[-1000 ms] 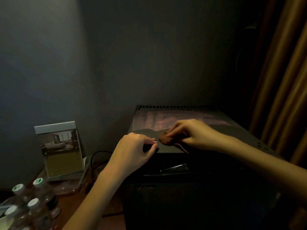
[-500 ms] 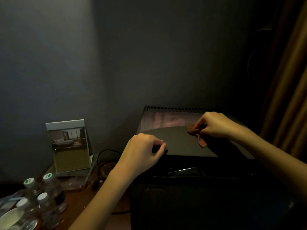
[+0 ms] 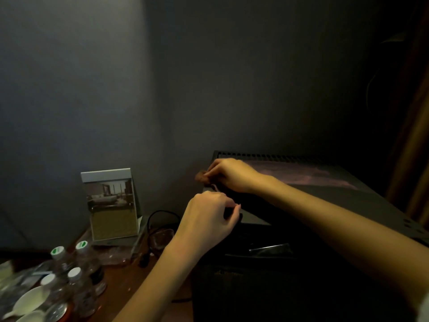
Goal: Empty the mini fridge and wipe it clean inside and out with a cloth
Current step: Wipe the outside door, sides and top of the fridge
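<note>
Cloth (image 3: 201, 177), small and reddish-brown, is sitting bunched in the pinch of the right hand (image 3: 232, 175), whose fingers (image 3: 214, 168) are pressing it at the far left corner of the mini fridge (image 3: 325, 196) top. Nearer than those fingers, the left hand (image 3: 209, 217) is curling round the front left corner of the same top, thumb and fingertips closing on the edge, apparently steadying the box. The cloth is looking soft and limp, with a thin tail trailing just below the pinching fingers. It is likely folding and slipping under light pressure, so holding it as a wad under the fingertips is probably serving better than holding one corner. The fridge is looking stiff, heavy and smooth-topped, and its edge is offering the firm hold. Left of both sets of fingers and lower, water bottles (image 3: 76, 275) and a picture stand (image 3: 111, 205) are standing on the wooden surface (image 3: 130, 282).
</note>
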A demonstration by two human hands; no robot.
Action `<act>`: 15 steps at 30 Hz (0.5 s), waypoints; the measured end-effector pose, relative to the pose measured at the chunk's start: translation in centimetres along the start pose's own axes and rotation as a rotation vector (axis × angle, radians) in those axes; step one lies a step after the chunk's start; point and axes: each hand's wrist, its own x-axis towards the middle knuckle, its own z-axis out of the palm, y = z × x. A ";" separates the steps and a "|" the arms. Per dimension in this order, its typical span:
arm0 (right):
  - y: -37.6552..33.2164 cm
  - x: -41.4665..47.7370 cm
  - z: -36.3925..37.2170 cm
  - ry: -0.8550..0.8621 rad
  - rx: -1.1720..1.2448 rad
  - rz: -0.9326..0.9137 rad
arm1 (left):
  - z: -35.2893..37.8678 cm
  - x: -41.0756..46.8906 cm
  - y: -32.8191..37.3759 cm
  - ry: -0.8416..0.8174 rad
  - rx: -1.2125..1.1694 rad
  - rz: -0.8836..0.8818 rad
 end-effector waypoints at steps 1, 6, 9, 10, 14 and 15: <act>0.5 0.0 -0.1 0.033 -0.077 0.075 | 0.0 0.0 0.0 0.001 0.003 0.001; 2.4 -3.3 -3.2 -0.113 -0.208 0.260 | 0.0 0.0 0.1 0.000 -0.001 -0.012; 0.5 -5.2 -4.9 -0.231 -0.136 0.085 | 0.0 0.0 0.0 0.009 -0.004 -0.034; -0.3 -5.4 -4.8 -0.237 -0.101 0.015 | 0.0 0.1 0.0 0.018 -0.001 -0.035; -1.9 -3.4 -2.6 -0.115 -0.025 -0.089 | -0.1 0.1 0.0 0.022 -0.005 -0.034; -1.6 -2.4 -1.8 -0.084 -0.008 -0.077 | -0.1 0.1 0.0 0.014 -0.003 -0.036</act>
